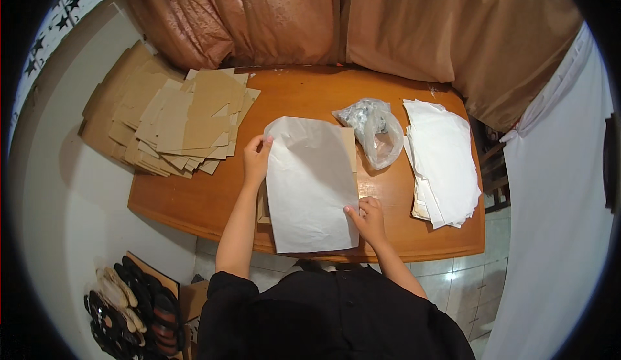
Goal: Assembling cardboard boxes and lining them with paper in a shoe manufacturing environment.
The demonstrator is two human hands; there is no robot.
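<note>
A large sheet of white paper (310,185) is spread between my two hands over a cardboard box (348,143), which it mostly covers. Brown edges of the box show at the sheet's far right corner and along its left side. My left hand (257,159) pinches the paper's upper left edge between thumb and fingers. At the lower right edge, my right hand (367,219) grips the sheet with the thumb on top and the fingers curled at its side. The paper's near edge reaches the front of the wooden table (297,95).
Flat cardboard pieces (187,114) lie heaped at the table's left. A clear plastic bag (372,127) with unclear contents sits right of the box, and a stack of white paper (443,166) lies farther right. Brown curtains (401,23) hang behind; shoes (139,308) stand at lower left.
</note>
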